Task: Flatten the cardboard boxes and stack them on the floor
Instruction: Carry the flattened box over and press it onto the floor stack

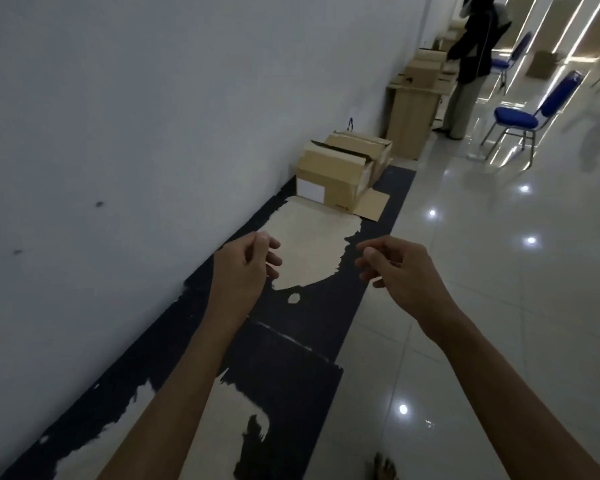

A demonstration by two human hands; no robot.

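Two brown cardboard boxes stand on the floor against the white wall ahead of me. The nearer box has its top flaps loose, a white label on its end and one flap lying flat on the floor. A second box sits right behind it. My left hand and my right hand are stretched out in front of me, well short of the boxes. Both hold nothing, and their fingers hang loosely curled.
A worn dark mat with pale bare patches runs along the wall under my arms. Farther back, a person stands by a wooden stand stacked with more boxes. Blue chairs stand on the glossy white tiles at right.
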